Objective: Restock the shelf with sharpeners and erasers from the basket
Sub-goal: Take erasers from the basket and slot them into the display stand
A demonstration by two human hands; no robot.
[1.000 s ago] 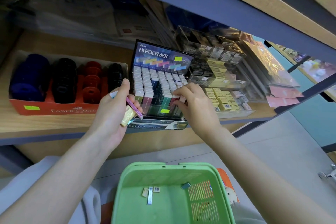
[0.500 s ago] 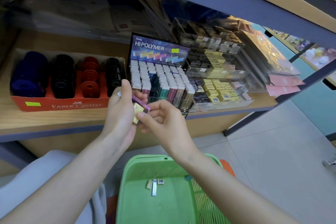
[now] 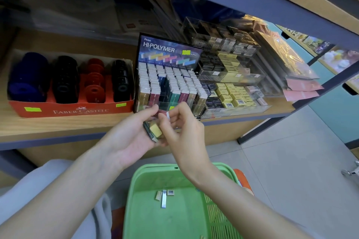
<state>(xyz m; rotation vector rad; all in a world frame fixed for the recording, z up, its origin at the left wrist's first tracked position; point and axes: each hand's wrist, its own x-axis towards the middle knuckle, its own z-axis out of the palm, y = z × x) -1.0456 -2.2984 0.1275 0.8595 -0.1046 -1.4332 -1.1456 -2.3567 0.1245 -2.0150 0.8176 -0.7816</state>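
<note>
Left hand (image 3: 132, 137) has rolled palm-up since half a second ago, fingers half curled round a yellow block eraser (image 3: 155, 129) lying ten-to-four o'clock, above the green plastic basket (image 3: 139, 190). Right hand (image 3: 182, 128) now pinches a slim maroon-sleeved eraser (image 3: 167, 115), white tip toward three o'clock, just beside the left fingertips.

We are in a stationery shop. The wooden shelf (image 3: 58, 124) on its dark metal frame carries goods in retail display boxes. A red Faber-Castell carton (image 3: 71, 110) holds rows of sharpeners (image 3: 93, 81), a Pentel Hi-Polymer display (image 3: 167, 50) stands packed with erasers (image 3: 174, 81), and clear bins (image 3: 252, 77) beside it hold barcoded ones. Neon price stickers (image 3: 33, 109) mark the boxes, a green shopping basket (image 3: 174, 225) sits below, and further stocked shelves (image 3: 314, 42) line the tiled floor (image 3: 291, 161).
</note>
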